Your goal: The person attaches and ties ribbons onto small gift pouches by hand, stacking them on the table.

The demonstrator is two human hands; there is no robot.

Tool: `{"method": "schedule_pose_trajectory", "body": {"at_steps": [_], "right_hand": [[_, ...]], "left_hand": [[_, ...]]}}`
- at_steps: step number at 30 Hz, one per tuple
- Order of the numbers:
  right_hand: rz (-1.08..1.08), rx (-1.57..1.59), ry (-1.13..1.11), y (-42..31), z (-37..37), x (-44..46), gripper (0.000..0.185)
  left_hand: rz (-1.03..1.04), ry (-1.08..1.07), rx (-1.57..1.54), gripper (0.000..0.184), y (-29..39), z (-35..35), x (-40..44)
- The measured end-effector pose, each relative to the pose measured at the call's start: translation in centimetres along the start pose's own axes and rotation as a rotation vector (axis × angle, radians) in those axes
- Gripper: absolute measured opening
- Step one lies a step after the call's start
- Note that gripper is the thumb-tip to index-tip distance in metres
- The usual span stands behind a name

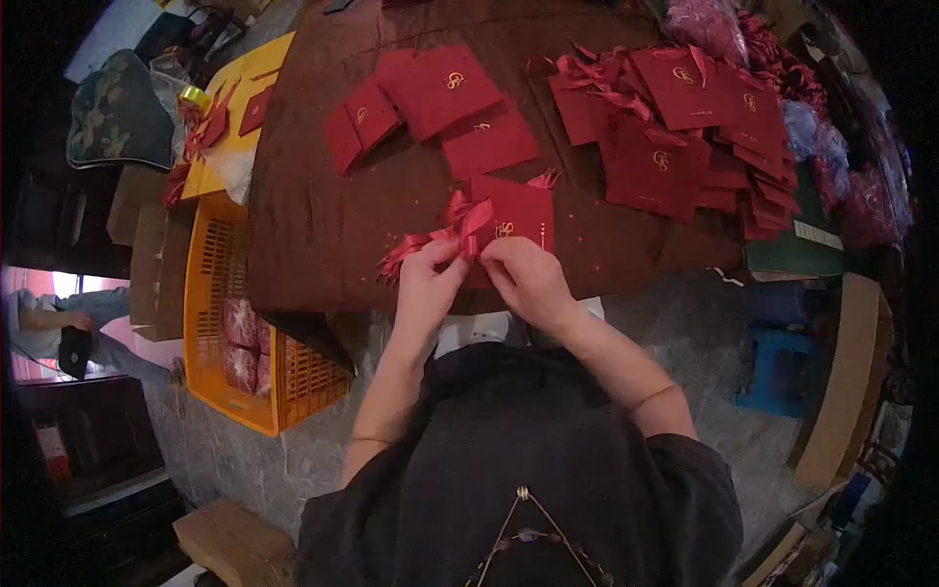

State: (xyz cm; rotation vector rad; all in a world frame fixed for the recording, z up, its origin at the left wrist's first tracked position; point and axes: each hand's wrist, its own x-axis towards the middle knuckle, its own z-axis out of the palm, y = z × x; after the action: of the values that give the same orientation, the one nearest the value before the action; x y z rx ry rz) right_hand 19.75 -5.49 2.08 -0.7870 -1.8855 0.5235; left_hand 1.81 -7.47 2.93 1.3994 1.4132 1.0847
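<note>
Close to the front edge of the brown-covered table (pixel 323 249), a red pouch with a gold emblem (pixel 528 207) lies flat. Over its left side a red satin ribbon (pixel 476 217) forms loops. My left hand (pixel 428 282) pinches the ribbon with thumb and forefinger. Beside it, my right hand (pixel 528 279) is closed at the fingertips on the same ribbon, at the pouch's lower edge. More ribbon ends (pixel 399 254) spread out left of my left hand. Whether the ribbon is knotted, I cannot tell.
Several red pouches (pixel 440 90) lie farther back. At right is a pile of pouches with ribbons (pixel 653 168). An orange crate (pixel 277 391) holding pink packets stands at left, below a yellow surface (pixel 235 73) with tape (pixel 194 96). A blue stool (pixel 778 372) is at right.
</note>
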Motion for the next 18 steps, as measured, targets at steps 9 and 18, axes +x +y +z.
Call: {"method": "schedule_pose_trajectory", "body": {"at_steps": [9,18], "right_hand": [[0.382,0.298,0.162,1.0,-0.2,-0.5,0.021],[0.132,-0.067,-0.051,0.6,-4.2,0.1,0.063]], "left_hand": [[-0.056,-0.043,-0.057,0.02,1.6,0.2,-0.5],[0.197,0.021,0.46,0.015,2.8,0.7,0.2]]}}
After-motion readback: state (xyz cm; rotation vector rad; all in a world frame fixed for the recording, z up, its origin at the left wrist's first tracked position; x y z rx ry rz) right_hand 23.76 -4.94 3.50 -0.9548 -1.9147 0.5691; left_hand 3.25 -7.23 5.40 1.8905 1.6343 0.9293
